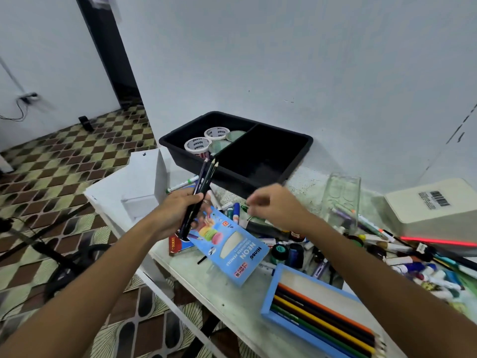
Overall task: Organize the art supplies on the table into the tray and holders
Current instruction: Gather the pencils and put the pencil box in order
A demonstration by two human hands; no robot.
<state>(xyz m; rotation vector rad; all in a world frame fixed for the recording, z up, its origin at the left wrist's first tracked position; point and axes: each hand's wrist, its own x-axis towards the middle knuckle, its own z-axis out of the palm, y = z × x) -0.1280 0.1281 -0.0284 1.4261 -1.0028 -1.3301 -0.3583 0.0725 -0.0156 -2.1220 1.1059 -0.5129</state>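
Nearest the camera, an open blue pencil tray (320, 319) lay on the worktop (227, 301) with coloured pencils side by side in it. Just beyond it lay a blue Ninso neon pencil box (232, 251), flat and slanted, partly over a red box (178, 245). To the right, a loose heap of markers and paint tubes (402, 251) covered the worktop.

The left hand (178, 210) was above the pencil box, its fingers curled round a bundle of dark pencils (200, 192) held tilted, points up and away. The right hand (273, 205) hovered over the heap beside it, fingers loosely curled; motion blur prevented telling whether they pinched anything.

Further back, a clear glass holder (342, 197) stood among the markers, and a white box (436, 202) with a barcode label sat at the right. Against the wall stood a black two-compartment tray (296, 156): four round tubs (204, 144) occupied its left compartment.
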